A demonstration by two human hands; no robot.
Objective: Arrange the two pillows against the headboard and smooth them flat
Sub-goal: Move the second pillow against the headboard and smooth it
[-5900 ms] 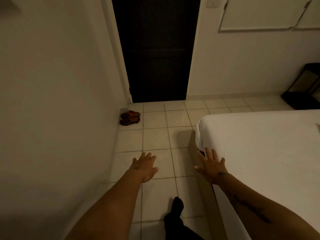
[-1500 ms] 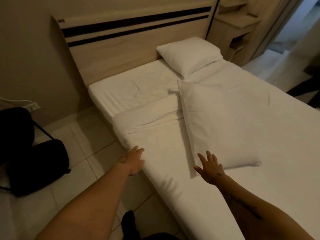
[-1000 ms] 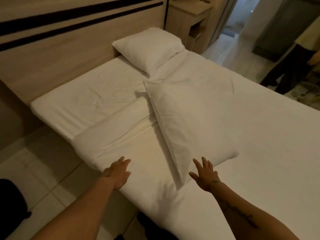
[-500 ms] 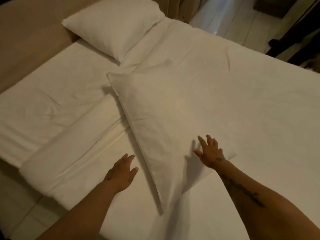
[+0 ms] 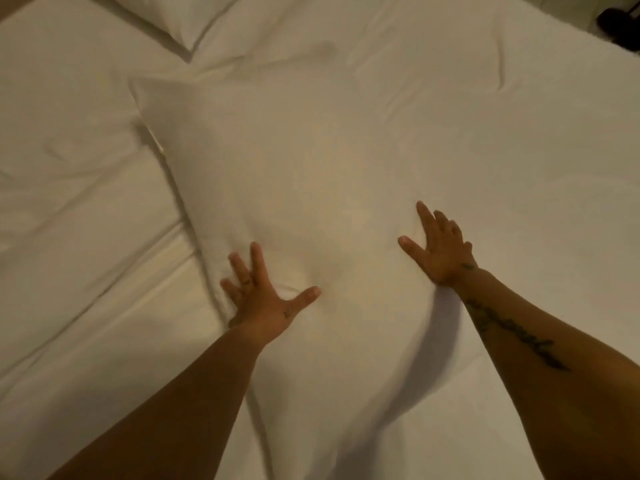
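Left hand (image 5: 260,299) and right hand (image 5: 437,247), both open with fingers spread (gripping nothing), flat on the near pillow (image 5: 294,174) lying on the bed (image 5: 519,116).

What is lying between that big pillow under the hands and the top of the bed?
Nothing visible lies on the bare sheet beyond the big pillow. The other pillow sits off to one side. Both hands, left and right, rest open on it.

Pillows: two, near pillow (image 5: 311,174) mid-bed, far pillow (image 5: 180,19) beyond its top-left corner
Hands: two, left hand (image 5: 263,299) and right hand (image 5: 440,247), both on near pillow
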